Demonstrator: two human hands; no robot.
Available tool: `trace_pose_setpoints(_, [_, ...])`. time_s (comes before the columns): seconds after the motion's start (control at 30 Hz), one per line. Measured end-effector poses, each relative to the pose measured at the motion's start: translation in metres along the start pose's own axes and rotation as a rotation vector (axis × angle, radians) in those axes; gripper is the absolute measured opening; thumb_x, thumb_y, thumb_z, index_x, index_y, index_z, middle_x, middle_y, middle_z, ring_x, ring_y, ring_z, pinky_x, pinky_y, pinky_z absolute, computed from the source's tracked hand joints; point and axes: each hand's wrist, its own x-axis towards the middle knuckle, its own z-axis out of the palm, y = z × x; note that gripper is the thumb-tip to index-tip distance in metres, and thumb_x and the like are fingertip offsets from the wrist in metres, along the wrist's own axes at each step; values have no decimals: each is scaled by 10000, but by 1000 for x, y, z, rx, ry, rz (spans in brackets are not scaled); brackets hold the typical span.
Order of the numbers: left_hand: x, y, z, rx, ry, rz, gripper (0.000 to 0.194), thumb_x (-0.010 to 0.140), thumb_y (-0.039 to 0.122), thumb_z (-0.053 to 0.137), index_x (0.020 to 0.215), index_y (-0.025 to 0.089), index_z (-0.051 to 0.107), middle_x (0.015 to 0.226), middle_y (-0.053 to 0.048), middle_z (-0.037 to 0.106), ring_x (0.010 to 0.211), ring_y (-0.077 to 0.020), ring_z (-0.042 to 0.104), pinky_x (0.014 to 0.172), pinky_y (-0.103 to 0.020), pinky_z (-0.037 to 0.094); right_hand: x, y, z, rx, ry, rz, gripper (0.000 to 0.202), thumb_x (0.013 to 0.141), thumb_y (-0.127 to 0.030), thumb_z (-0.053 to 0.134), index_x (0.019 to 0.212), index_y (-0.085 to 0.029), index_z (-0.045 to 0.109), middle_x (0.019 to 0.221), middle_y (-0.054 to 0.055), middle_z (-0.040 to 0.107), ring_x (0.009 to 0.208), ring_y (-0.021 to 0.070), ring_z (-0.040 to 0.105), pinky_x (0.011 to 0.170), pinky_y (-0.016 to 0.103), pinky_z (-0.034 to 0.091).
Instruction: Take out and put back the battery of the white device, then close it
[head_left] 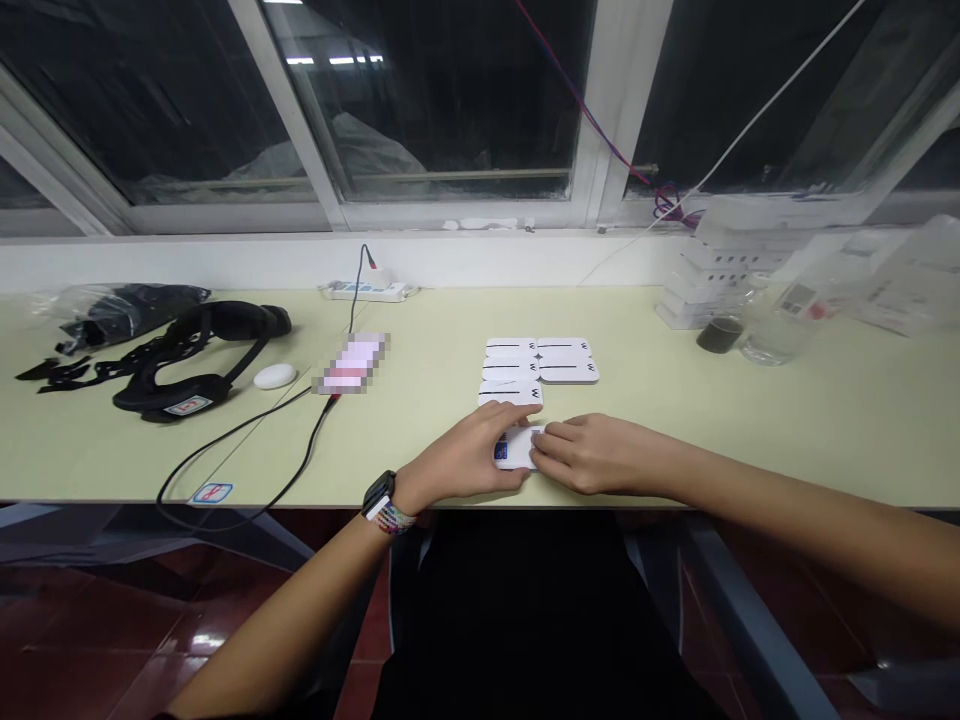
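White thing in the fingers first: a small flat white piece (pixel 517 450) with a blue patch, sitting right by the counter's near edge, around the middle. Right hand (pixel 581 455) has its fingers bunched together on the right end, pinching it. Left hand (pixel 466 455) has thumb and forefinger wide apart around the other end; can't tell if the hidden fingers grip. No clue whether it's one card or a little stack, sorry.

Just beyond, toward the far edge, white cards (pixel 568 370) lie flat with black lines and marks. I'd call this partway: five are laid out in neat rows, three in the left column, two in the right, so the right one's a card short. The piece in hand isn't set down with them yet. How much is left, I honestly can't say.

Rest of the count on the pale counter (pixel 420 390): one phone (pixel 352 362) left of the cards, one white oval gadget (pixel 275 376), one black headset (pixel 225 322) and one plastic bag (pixel 127 310) toward the left end, one power strip (pixel 367 292) at the far edge. Far right corner: stacked white boxes (pixel 720 270), too blurry to count, with a clear bottle (pixel 780 325) just in front.
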Motion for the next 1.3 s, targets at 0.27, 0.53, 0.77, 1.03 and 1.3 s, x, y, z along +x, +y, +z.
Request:
trace_pose_setpoints(0.27, [3,-3,2,-50,-17,-15,839,799,207,784,1596,254,523,1402,-101,659,1335,-327,602,1157,-508,511,4,-9,-5,-31,-14,33,259,1040,30,451,1115,-87,670,1031,134,749,854,222,690,592,333,525])
trace_pose_setpoints(0.53, [5,-2,1,-67,-28,-26,825,778,212,784,1566,227,538,1374,-110,660,1320,-341,616,1150,-515,517,7,-11,-9,-21,0,36,226,1027,24,469,1089,-79,660,984,134,732,813,225,666,562,337,482])
trace_pose_setpoints(0.77, [1,-9,6,-99,20,-26,852,779,206,797,1582,267,521,1418,-105,642,1338,-335,612,1157,-507,518,3,-8,-8,259,-32,218,221,1010,-161,576,1215,-125,649,1173,174,729,985,289,675,713,403,574])
trace_pose_setpoints(1.03, [-3,-10,6,-131,10,-28,883,817,225,805,1630,294,465,1450,-106,627,1374,-332,585,1194,-526,490,-9,-15,3,764,124,664,520,987,-380,747,1456,-214,597,1272,152,708,1131,311,689,930,495,617])
trace_pose_setpoints(1.3, [-2,-8,5,-86,-3,-23,877,818,237,809,1628,271,472,1463,-114,629,1387,-342,574,1193,-526,489,-5,-24,7,900,275,752,367,909,-262,779,1252,-238,651,1243,122,655,1137,283,681,930,457,631])
